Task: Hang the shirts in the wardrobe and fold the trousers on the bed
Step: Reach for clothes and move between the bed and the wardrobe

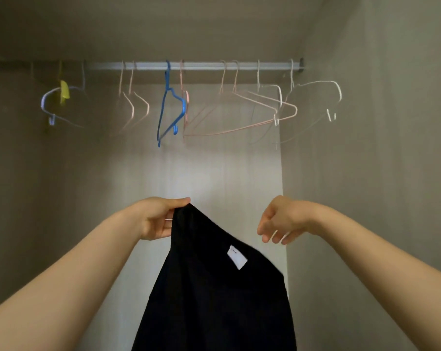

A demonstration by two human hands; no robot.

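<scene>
Pinching black shirt (214,287), left hand (158,219) below rail (194,66).

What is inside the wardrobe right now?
A rail carrying hangers: one blue hanger, the others pink or white. The black garment, gripped by the left hand, covers the lower back wall, so anything there is unseen.

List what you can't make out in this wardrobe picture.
1. Head view: the black fabric garment, lower part cut off by the bottom edge.
2. Head view: print on its white sewn label, too small to read.
3. Head view: the yellow object hanging from the metal rail, blurred and shadowed.
</scene>
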